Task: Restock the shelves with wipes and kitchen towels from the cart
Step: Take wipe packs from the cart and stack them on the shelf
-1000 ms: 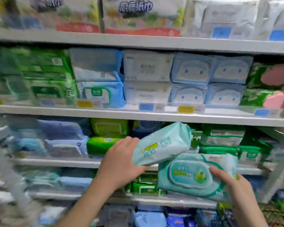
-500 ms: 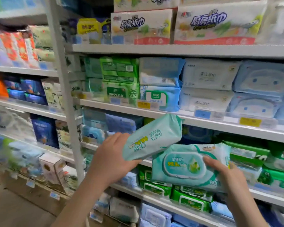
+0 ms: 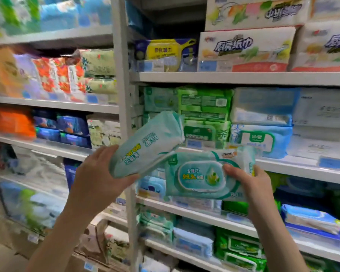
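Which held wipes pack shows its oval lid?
The pack in the right hand: its oval lid faces us. The tilted pack in the left hand shows no lid.

Two teal wipes packs, both off the shelf. The upper pack point(image 3: 145, 146) is tilted, side face showing, gripped by the left hand point(image 3: 98, 179). The lower pack point(image 3: 200, 175) has its lid facing out, gripped by the right hand point(image 3: 249, 179), top-left corner under the upper pack.

Light was even and moderately bright, fell from above; undersides of shelves point(image 3: 243, 78) darker. Deep shadow sat in recess above yellow pack point(image 3: 166, 50). Faint sheen on lidded wipes pack point(image 3: 202, 176), no harsh glare. Left third was smeared by motion blur: orange packs point(image 3: 10, 122) and floral packs point(image 3: 55, 75) lost detail. Centre sharper: print on kitchen towel pack point(image 3: 243, 48) was legible, print on tilted wipes pack point(image 3: 145, 146) slightly soft. Upright post point(image 3: 124, 114) bowed toward frame border. Lower right corner dim.
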Demonstrator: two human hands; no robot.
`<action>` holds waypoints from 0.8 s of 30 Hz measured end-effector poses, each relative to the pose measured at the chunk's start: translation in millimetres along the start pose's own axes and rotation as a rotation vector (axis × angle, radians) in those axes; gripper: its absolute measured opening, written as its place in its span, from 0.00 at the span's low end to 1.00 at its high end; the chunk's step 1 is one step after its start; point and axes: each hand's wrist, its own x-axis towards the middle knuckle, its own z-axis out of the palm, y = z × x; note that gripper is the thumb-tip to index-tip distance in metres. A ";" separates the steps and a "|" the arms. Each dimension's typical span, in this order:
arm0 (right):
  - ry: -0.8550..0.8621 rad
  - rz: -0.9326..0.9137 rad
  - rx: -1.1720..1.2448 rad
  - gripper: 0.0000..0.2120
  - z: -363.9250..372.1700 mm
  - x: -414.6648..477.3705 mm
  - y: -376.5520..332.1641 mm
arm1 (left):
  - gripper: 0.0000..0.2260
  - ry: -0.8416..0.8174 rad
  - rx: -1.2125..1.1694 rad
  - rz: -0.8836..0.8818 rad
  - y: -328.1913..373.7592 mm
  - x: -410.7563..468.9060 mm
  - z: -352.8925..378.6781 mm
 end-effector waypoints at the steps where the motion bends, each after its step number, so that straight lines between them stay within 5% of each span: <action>1: 0.004 -0.019 -0.002 0.14 12.8 5.6 -1.4 | 0.34 0.015 0.011 0.004 -11.3 4.2 -3.9; 8: 0.035 -0.195 -0.061 0.22 85.5 55.3 1.1 | 0.29 0.074 0.032 -0.096 -74.7 19.4 -6.4; 13: 0.048 -0.314 -0.037 0.15 127.1 84.8 4.7 | 0.28 0.092 0.016 -0.123 -111.1 30.6 -3.9; 24: 0.123 -0.650 -0.238 0.21 211.0 136.1 2.7 | 0.30 0.035 -0.013 0.007 -178.7 66.5 -0.3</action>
